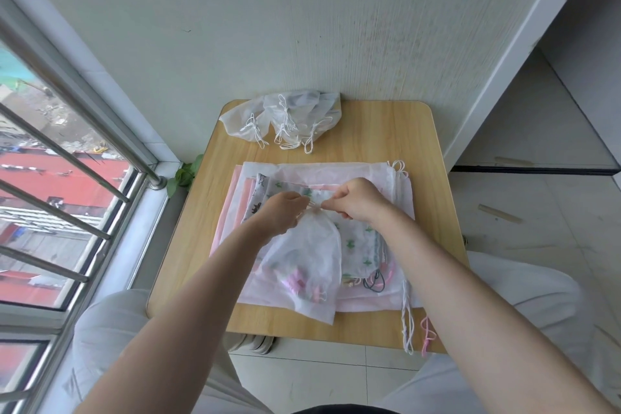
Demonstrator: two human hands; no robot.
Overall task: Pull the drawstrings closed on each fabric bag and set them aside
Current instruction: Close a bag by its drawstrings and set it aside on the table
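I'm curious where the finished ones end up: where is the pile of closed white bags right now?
The pile of closed white bags sits at the table's far left corner, against the wall, beyond the stack of flat bags.

Small light-wood table [386,131] with rounded corners, set against pale textured wall [268,27] at 12 o'clock. Window [50,195] with steel bars [67,151] at 9 o'clock, daylight entering. Green leaves [184,175] at sill corner. White frame [524,44] at 2 o'clock. Pale tiled floor [521,228] at 3 o'clock.
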